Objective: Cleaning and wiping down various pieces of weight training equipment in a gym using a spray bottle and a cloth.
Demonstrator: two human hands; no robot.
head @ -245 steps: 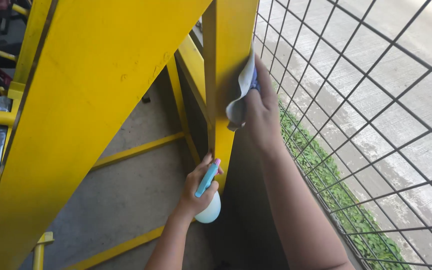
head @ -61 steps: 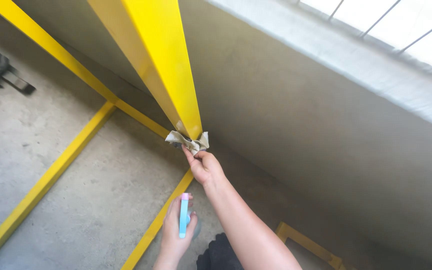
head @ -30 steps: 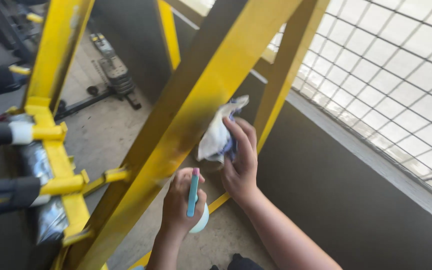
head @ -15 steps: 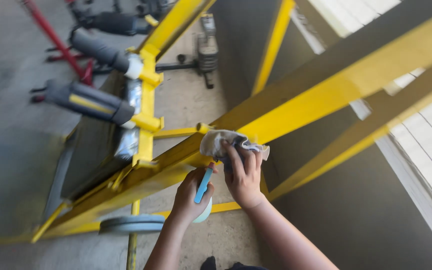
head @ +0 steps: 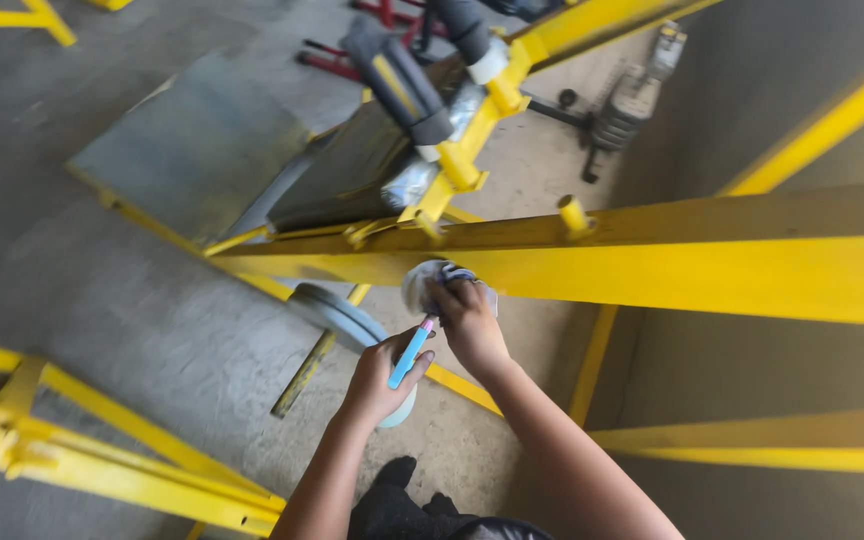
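Right hand: the right hand was closed around a crumpled cloth and pressed it against the lower edge of a yellow beam.
Cloth: it was pale with a little blue in it, bunched up above the fingers, and it touched the beam where the paint looked darker and dirty.
Left hand: the left hand was gripping a spray bottle, just beside the right hand and a little lower.
Spray bottle: the top part was light blue with a pink tip that pointed up toward the cloth; the pale round body showed below the palm. It was held in the air above the floor.
Yellow beam: it ran almost level across the picture, from the middle to the right edge, with a short yellow peg standing on its upper side.
Frame: more yellow bars joined the beam on the left, and two black padded rollers with white ends sat on them.
Weight plate: a grey round plate lay just to the left of the hands, close to the floor.
Floor: grey concrete, with a grey flat panel further away.
Lower left corner: another yellow frame crossed it.
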